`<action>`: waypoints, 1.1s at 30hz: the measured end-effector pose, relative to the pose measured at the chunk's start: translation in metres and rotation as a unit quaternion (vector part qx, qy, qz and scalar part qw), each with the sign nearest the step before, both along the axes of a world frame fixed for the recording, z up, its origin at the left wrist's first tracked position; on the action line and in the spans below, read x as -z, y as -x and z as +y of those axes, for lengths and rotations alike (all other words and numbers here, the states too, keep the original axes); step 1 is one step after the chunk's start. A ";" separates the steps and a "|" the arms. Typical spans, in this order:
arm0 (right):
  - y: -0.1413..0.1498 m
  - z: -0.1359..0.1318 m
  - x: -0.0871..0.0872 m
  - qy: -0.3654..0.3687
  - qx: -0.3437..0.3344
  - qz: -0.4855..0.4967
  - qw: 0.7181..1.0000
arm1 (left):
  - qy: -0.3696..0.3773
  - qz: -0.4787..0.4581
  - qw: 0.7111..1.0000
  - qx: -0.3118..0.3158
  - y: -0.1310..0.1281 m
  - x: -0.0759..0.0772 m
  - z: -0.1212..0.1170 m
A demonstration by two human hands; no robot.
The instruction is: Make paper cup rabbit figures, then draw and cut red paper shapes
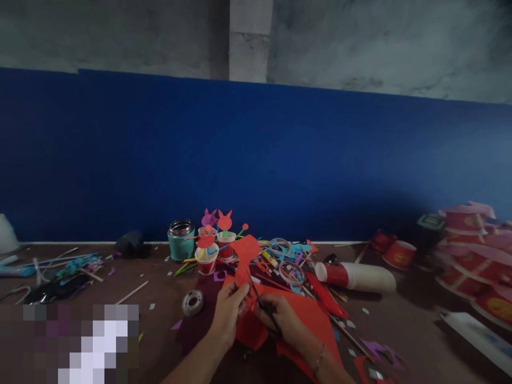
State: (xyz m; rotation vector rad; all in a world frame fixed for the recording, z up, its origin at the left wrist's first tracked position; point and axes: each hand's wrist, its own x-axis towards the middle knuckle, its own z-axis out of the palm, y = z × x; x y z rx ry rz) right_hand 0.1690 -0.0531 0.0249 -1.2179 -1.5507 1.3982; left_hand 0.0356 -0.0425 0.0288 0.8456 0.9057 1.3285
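Observation:
My left hand [229, 309] pinches a cut piece of red paper [246, 249], whose rounded upper part stands up above my fingers. In my right hand [285, 318] is a pair of dark scissors [260, 300], fingers wrapped round the handles. The blades point up and to the left, at the edge of the held paper beside my left thumb. Beneath both hands lie larger red paper sheets [316, 328]. A dark purple sheet [196, 326] is under their left side. The scissors' handles are partly hidden by my right hand.
Behind my hands stand paper cups [207, 262] with paper animal figures and a teal insulated jar [181, 246]. A tape roll [192, 303] lies left. To the right are a stack of white cups [370, 278], a red cup [400, 255] and paper scraps. A blue wall panel [256, 160] borders the table.

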 end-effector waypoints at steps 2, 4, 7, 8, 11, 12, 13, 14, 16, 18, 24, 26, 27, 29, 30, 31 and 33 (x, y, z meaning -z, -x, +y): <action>0.000 0.000 0.001 0.000 0.003 0.002 1.000 | 0.001 0.001 1.000 0.003 0.001 0.000 0.000; -0.001 0.000 0.001 -0.002 0.004 0.003 1.000 | 0.003 0.002 1.000 0.005 0.001 -0.001 0.001; -0.001 0.001 0.003 -0.004 0.007 0.004 1.000 | 0.006 0.004 1.000 0.007 0.002 -0.001 0.001; -0.001 0.001 0.004 -0.003 0.008 0.005 1.000 | 0.008 0.005 1.000 0.009 0.002 -0.001 0.001; -0.003 0.002 0.006 0.006 0.006 0.006 1.000 | 0.015 0.006 1.000 0.026 0.003 -0.001 0.002; -0.003 0.001 0.006 0.009 0.004 0.007 1.000 | 0.016 0.007 0.999 0.031 0.003 -0.001 0.003; -0.004 0.001 0.005 0.012 0.002 0.009 1.000 | 0.017 0.007 0.999 0.036 0.004 -0.001 0.003; -0.004 0.001 0.004 0.013 0.002 0.011 1.000 | 0.017 0.007 0.999 0.039 0.004 -0.001 0.003; -0.004 0.000 0.002 0.015 0.002 0.016 1.000 | 0.016 0.007 0.999 0.041 0.004 -0.001 0.004; -0.004 -0.001 -0.001 0.015 0.003 0.019 1.000 | 0.015 0.008 0.999 0.040 0.004 0.000 0.004; -0.003 -0.001 -0.004 0.025 0.009 0.031 0.999 | 0.010 0.008 0.999 0.038 0.005 0.002 0.006; -0.004 0.000 -0.003 0.026 0.003 0.031 0.999 | 0.008 0.006 0.999 0.039 0.005 0.003 0.007; -0.005 0.000 -0.002 0.026 0.000 0.031 0.999 | 0.007 0.004 0.999 0.039 0.005 0.003 0.007; -0.005 0.001 -0.001 0.025 -0.005 0.032 0.999 | 0.007 0.002 0.999 0.039 0.005 0.002 0.006; -0.005 0.001 0.000 0.023 -0.006 0.031 0.999 | 0.007 0.001 0.999 0.038 0.005 0.002 0.006; -0.005 0.002 0.001 0.022 -0.006 0.029 0.999 | 0.007 0.000 0.999 0.038 0.005 0.002 0.006; -0.005 0.002 0.002 0.018 -0.003 0.023 1.000 | 0.009 -0.004 0.999 0.036 0.004 0.001 0.005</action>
